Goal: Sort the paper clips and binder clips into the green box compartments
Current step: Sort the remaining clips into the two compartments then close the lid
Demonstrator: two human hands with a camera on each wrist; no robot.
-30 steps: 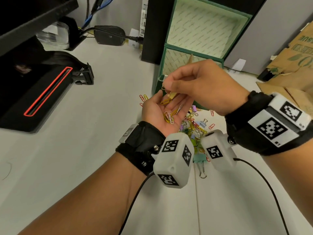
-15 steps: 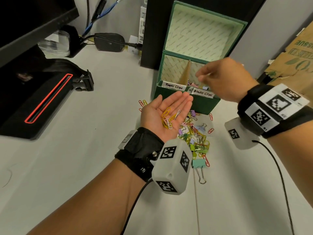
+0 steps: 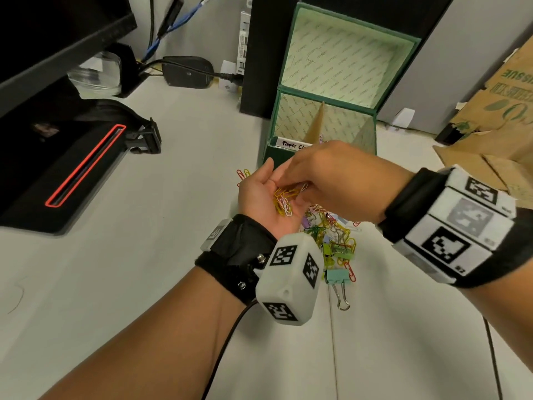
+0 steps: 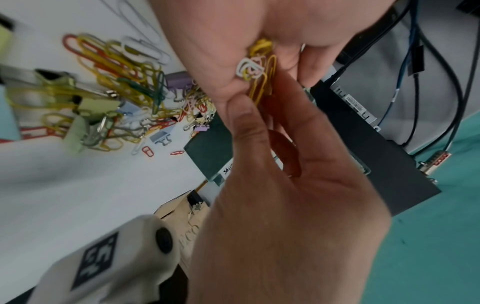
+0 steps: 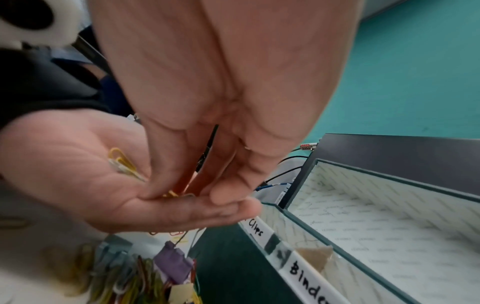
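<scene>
My left hand point(image 3: 259, 192) is held palm up and flat over the desk, carrying several yellow, white and pink paper clips point(image 3: 284, 202). My right hand point(image 3: 291, 183) reaches down into that palm, and its thumb and fingertips point(image 4: 246, 115) pinch the yellow paper clips point(image 4: 262, 88) there. Just behind the hands stands the green box point(image 3: 271, 157) with its lid up, a cardboard divider point(image 3: 315, 122) and the labels "Paper Clips" and "Binder" point(image 5: 309, 281). A mixed pile of paper clips and binder clips point(image 3: 331, 238) lies on the desk under my hands.
A teal binder clip point(image 3: 337, 277) lies at the near end of the pile. A black device with a red stripe point(image 3: 80, 166) fills the left side. A power adapter point(image 3: 187, 72) and a black tower point(image 3: 265, 53) sit behind, cardboard point(image 3: 490, 111) at right.
My right hand lifted a piece from the left palm, carried it over the box's right compartment, and has come back down into the palm. The left hand stayed palm up.
</scene>
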